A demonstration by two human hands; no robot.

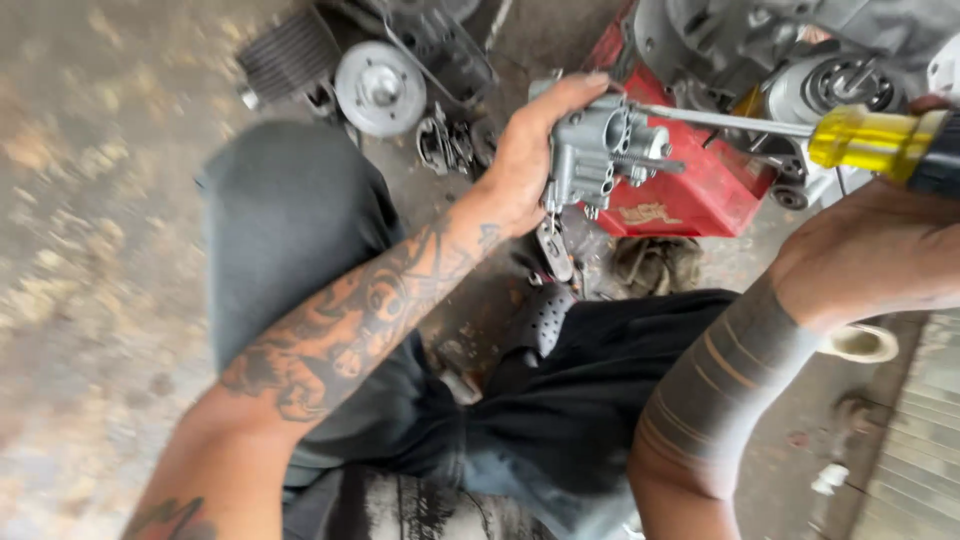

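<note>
- The left hand (525, 155) has its grip wrapped round a small grey metal carburettor (600, 145), fingers curled over the top and thumb side underneath, lifting it clear of the floor above the person's knees.
- The right hand (900, 235) sits at the frame's right edge with its grip tight on the yellow handle of a screwdriver (870, 138); only part of that hand shows.
- The screwdriver's steel shaft runs level from the handle leftward, and its tip meets the carburettor body on the side facing away from the left palm.
- Just beyond the carburettor, behind the left grip, stands a red box (700, 190) on the floor.
- Further out past the left knuckles lies a round grey pulley (380, 88) among dark engine parts.
- Above the right grip there is a pale engine casing (800, 50), blurred.
- Below both hands are the person's dark trousers (300, 220), with the concrete floor (90, 200) off to the left.
</note>
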